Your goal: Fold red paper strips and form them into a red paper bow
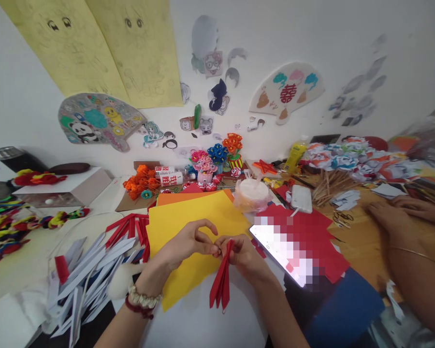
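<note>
Nearest, a folded red paper [224, 282] hangs with its pointed ends downward, its lower part in front of a white surface [206, 326] at the near edge of the yellow sheet [195, 208], which serves as landmark here. The right hand [244, 256] grasps this paper close to its upper end, so the paper lies directly in its grip, with the folds spreading out below the fingers. The left hand [192, 239], above the yellow sheet, brings thumb and forefinger together just beside that upper end; I cannot tell whether they pinch anything, as the spot is too small.

The step in hand appears to be working the gathered top of the folded piece. The next move seems to call for a steady right grip, so the folds stay together while the left fingertips do the fine work.

Left of the yellow sheet lie white folded strips [97, 275] and, beyond them, red strips [130, 227]. Right of it are a phone [275, 249] and red sheets [311, 227]; well to its right, a co-worker's hand [387, 217] rests on the wooden desk [360, 241]. Behind it stand pink flowers [203, 162].
</note>
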{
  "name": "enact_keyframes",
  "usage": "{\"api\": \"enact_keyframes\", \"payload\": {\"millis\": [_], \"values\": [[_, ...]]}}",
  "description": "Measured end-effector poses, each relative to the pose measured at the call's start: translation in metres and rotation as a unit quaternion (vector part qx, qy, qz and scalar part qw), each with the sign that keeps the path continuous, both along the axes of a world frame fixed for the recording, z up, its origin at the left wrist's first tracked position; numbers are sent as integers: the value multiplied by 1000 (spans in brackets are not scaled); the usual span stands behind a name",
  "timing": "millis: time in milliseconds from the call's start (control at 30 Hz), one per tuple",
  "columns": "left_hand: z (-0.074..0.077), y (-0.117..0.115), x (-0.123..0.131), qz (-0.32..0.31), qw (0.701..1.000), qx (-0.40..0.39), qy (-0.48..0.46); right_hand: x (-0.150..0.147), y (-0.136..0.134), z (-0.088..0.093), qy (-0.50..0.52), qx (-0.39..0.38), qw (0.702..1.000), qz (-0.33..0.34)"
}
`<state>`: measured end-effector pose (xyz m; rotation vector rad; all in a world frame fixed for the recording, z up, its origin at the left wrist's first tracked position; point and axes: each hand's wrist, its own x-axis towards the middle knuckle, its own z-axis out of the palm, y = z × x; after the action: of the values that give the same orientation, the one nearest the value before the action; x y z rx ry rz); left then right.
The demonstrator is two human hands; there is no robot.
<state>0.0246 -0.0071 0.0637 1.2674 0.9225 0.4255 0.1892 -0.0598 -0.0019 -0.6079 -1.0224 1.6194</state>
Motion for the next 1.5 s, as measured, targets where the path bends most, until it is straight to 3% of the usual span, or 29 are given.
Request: {"api": "enact_keyframes", "payload": {"millis": [300, 633, 867, 1100, 1300, 1500], "values": [[-7, 3, 3, 15, 1000, -21, -16, -1, 3, -19, 151, -76, 985, -31], [-1, 11, 4, -102, 990, 31, 89, 0, 6, -19, 178, -148, 972, 42], [-11, 27, -6, -216, 975, 33, 30, 6, 7, -21, 195, -206, 958, 35], [-22, 22, 2, -257, 965, 34, -48, 7, 8, -28, 208, -197, 956, 57], [-31, 20, 6, -193, 978, 43, -64, 11, 9, -28, 238, -188, 951, 69], [-38, 23, -1, -195, 979, -2, -64, 9, 10, -29, 248, -202, 944, 81]]}}
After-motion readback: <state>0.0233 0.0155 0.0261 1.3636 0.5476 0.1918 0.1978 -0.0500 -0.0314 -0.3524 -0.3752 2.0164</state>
